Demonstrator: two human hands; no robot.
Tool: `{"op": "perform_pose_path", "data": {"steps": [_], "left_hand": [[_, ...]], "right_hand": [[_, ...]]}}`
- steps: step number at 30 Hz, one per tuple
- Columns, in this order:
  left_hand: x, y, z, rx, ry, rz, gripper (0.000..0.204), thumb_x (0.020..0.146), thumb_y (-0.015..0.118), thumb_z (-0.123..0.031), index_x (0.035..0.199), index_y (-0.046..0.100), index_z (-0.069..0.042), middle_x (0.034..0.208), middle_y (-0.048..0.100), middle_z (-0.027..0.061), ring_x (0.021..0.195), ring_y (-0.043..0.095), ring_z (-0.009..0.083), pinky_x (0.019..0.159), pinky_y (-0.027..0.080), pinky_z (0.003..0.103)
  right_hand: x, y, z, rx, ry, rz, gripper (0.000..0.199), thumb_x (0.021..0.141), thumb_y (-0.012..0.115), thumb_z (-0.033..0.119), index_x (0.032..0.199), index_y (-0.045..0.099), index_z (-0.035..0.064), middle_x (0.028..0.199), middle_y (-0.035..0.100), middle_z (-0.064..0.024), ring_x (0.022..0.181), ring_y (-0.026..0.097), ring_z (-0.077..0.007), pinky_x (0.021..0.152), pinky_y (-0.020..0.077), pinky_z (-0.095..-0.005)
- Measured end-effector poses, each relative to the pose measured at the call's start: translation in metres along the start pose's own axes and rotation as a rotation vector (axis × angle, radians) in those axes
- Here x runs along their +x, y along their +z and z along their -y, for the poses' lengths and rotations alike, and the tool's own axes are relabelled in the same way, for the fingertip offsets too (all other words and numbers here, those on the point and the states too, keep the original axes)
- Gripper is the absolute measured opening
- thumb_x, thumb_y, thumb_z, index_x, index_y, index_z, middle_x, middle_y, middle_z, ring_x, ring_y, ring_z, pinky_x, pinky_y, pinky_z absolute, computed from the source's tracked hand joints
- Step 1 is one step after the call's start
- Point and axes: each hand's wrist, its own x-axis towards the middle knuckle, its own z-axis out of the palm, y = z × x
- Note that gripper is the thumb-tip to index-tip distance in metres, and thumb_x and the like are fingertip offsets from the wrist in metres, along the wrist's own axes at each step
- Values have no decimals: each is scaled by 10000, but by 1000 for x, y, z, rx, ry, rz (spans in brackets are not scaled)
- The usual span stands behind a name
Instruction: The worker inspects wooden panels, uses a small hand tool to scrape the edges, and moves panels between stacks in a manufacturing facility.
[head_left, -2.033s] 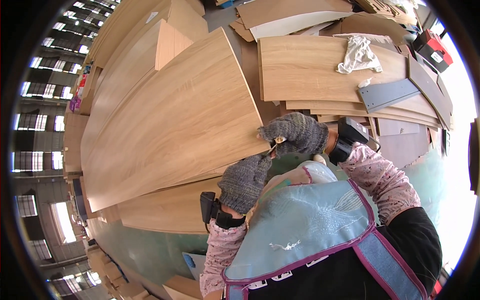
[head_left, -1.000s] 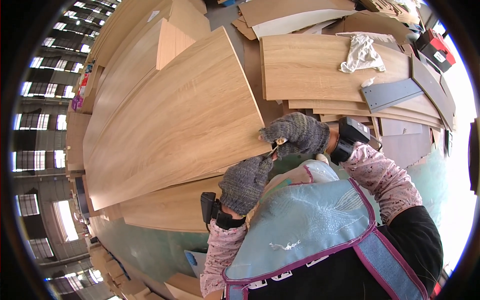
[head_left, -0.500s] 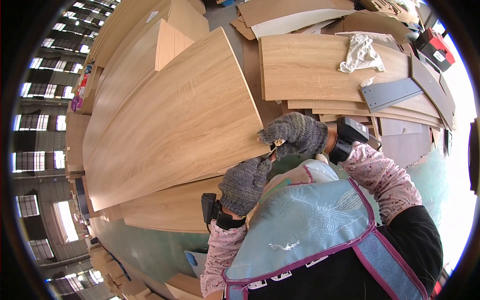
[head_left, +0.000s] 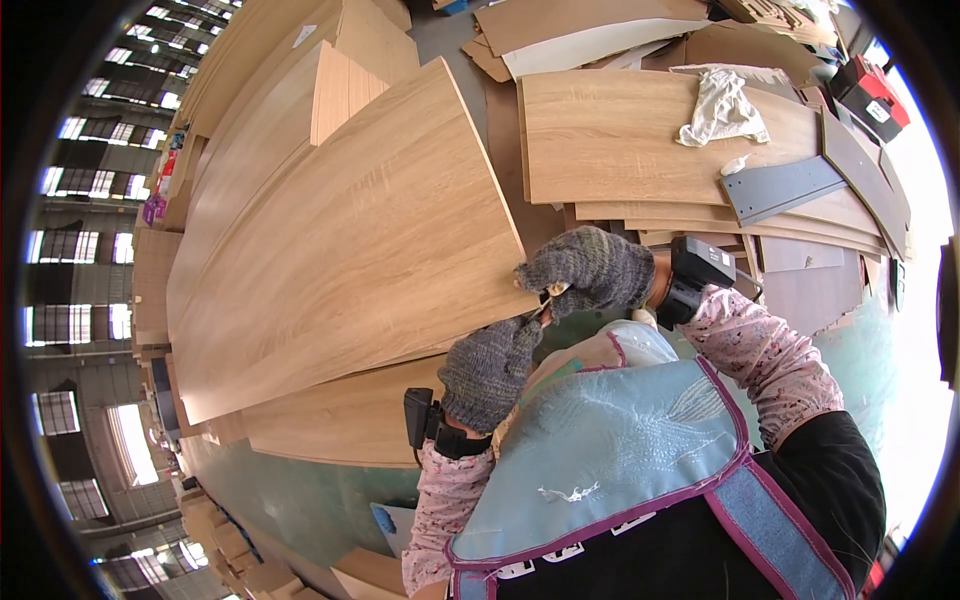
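both left hand (head_left: 490, 370) and right hand (head_left: 592, 270) seem to be pinching some small thin thing (head_left: 556, 289) i can't identify — just beside the near corner of the wood panel (head_left: 345, 240) — so looks like fiddly close-up work, next move probably wants a steady pinch

Stuff around the big panel (head_left: 350, 240):
left hand (head_left: 490, 370), right hand (head_left: 590, 268) by its near right corner; board stack (head_left: 610, 135) off right, rag (head_left: 722, 110) on top, box (head_left: 868, 98) farther right

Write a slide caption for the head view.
Gloved left hand and right hand close together near the corner of a wood-grain panel, a white cloth on boards beyond.
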Motion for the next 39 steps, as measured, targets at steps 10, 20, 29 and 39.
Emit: {"op": "perform_pose_path", "data": {"steps": [10,20,29,39], "left_hand": [[-5,10,3,43,2,-83,256,821,595,-108,1075,625,-113,1009,612,106,812,595,284,645,489,382],[-1,9,-4,-220,-211,-146,202,825,615,-197,975,634,-64,784,630,153,673,604,338,567,486,401],[-28,13,6,-460,-359,-235,226,899,538,-162,1035,633,-9,655,575,79,554,542,163,522,432,292],[-34,24,-3,-726,-611,-204,279,934,489,-211,1046,631,2,654,532,5,563,460,72,511,385,222]], "right_hand": [[-1,0,-1,-70,-46,14,432,732,717,225,1121,602,77,950,642,-113,826,625,-295,723,502,-367],[-1,-1,2,-88,-45,12,466,742,717,294,1139,592,84,989,639,-111,839,626,-288,739,500,-366],[-31,15,13,39,207,-275,507,661,793,205,1113,585,106,922,626,-117,823,618,-295,705,495,-355],[-18,14,32,-111,173,-306,328,684,756,144,984,631,101,836,605,-73,769,580,-274,637,469,-347]]}}
